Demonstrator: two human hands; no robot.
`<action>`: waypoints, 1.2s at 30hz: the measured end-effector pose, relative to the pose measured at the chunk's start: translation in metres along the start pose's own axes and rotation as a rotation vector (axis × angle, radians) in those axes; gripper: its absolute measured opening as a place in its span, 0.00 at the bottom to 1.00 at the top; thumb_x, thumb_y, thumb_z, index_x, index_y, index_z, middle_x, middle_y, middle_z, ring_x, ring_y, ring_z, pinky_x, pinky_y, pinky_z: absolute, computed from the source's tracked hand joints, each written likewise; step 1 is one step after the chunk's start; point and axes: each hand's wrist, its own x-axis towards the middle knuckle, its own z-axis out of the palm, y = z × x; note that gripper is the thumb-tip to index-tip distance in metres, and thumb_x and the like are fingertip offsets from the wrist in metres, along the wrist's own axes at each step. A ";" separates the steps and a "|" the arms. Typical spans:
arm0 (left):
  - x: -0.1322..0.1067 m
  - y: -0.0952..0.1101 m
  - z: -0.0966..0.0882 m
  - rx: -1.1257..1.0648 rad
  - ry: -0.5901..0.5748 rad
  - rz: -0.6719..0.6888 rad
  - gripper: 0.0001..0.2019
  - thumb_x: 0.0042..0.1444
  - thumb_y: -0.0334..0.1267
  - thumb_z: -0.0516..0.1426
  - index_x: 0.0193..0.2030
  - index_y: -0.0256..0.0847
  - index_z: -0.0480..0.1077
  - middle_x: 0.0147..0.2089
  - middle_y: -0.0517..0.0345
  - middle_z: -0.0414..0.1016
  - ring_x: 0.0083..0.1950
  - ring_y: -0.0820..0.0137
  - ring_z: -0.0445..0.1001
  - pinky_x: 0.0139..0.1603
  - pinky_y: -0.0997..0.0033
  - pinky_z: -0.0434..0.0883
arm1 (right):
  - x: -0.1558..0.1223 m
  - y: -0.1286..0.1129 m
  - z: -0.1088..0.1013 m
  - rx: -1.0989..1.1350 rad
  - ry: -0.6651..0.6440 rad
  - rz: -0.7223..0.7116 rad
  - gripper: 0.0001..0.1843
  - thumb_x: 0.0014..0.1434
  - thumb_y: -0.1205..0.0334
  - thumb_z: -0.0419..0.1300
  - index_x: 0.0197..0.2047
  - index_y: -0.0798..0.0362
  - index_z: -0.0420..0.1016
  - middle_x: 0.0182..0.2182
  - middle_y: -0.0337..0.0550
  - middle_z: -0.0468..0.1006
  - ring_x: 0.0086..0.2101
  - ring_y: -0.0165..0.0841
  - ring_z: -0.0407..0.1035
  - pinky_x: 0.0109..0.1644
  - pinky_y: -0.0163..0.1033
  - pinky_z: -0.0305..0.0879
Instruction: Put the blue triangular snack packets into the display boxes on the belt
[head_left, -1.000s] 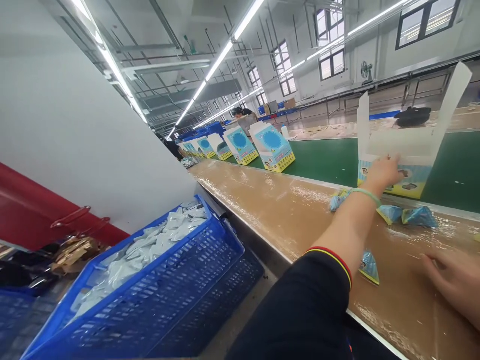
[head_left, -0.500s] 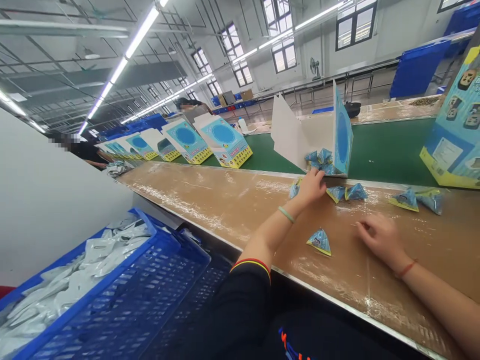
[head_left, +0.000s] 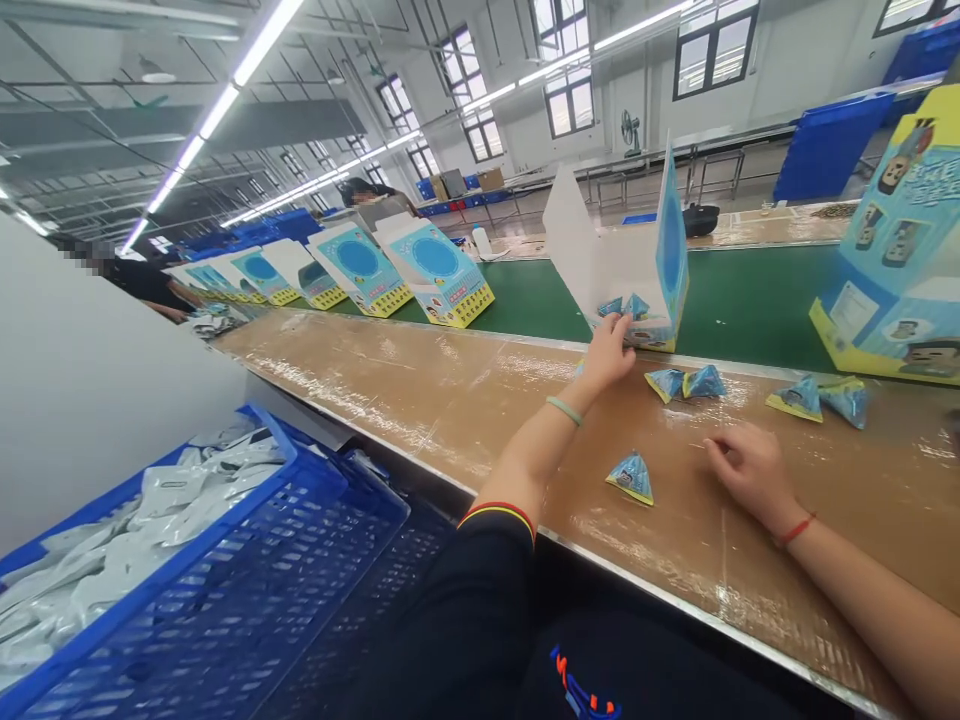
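Observation:
My left hand (head_left: pixel 609 350) reaches to the mouth of an open blue carton (head_left: pixel 660 262) lying on its side on the green belt (head_left: pixel 742 300), fingers touching blue triangular pouches (head_left: pixel 624 306) inside it. My right hand (head_left: pixel 746 472) rests on the brown worktop (head_left: pixel 465 400), fingers loosely curled, holding nothing. One triangular pouch (head_left: pixel 632 477) lies between my arms. Two more pouches (head_left: pixel 684 383) lie just beyond my right hand, another pair of pouches (head_left: pixel 821 398) further right.
A blue crate (head_left: pixel 225 580) with white packets stands at my lower left. Several closed blue cartons (head_left: pixel 435 270) ride the belt to the left; a taller carton (head_left: pixel 896 260) stands at right. Other people work far down the line.
The carton has tipped further onto its side and the pouches now sit deeper inside it. My left hand stays at its mouth; my right hand has hardly moved.

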 end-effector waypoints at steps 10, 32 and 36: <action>0.014 -0.032 -0.034 -0.030 0.048 -0.098 0.39 0.54 0.24 0.57 0.74 0.43 0.58 0.81 0.43 0.43 0.73 0.52 0.61 0.70 0.53 0.65 | 0.005 -0.008 -0.004 0.020 -0.014 0.082 0.14 0.65 0.57 0.56 0.28 0.51 0.72 0.25 0.42 0.75 0.31 0.37 0.66 0.39 0.43 0.54; -0.180 0.014 -0.029 -0.270 -0.523 0.200 0.23 0.52 0.44 0.66 0.54 0.42 0.71 0.57 0.46 0.75 0.60 0.52 0.74 0.62 0.49 0.72 | -0.029 -0.067 -0.116 -0.228 0.316 0.176 0.10 0.68 0.61 0.58 0.34 0.49 0.75 0.29 0.42 0.79 0.33 0.35 0.71 0.41 0.44 0.65; -0.175 -0.002 -0.023 -0.315 -0.580 0.205 0.23 0.54 0.52 0.64 0.51 0.42 0.71 0.53 0.46 0.77 0.57 0.51 0.76 0.59 0.47 0.73 | -0.074 -0.139 -0.229 -0.585 0.769 0.483 0.10 0.69 0.56 0.60 0.38 0.49 0.79 0.35 0.46 0.81 0.36 0.34 0.74 0.42 0.44 0.67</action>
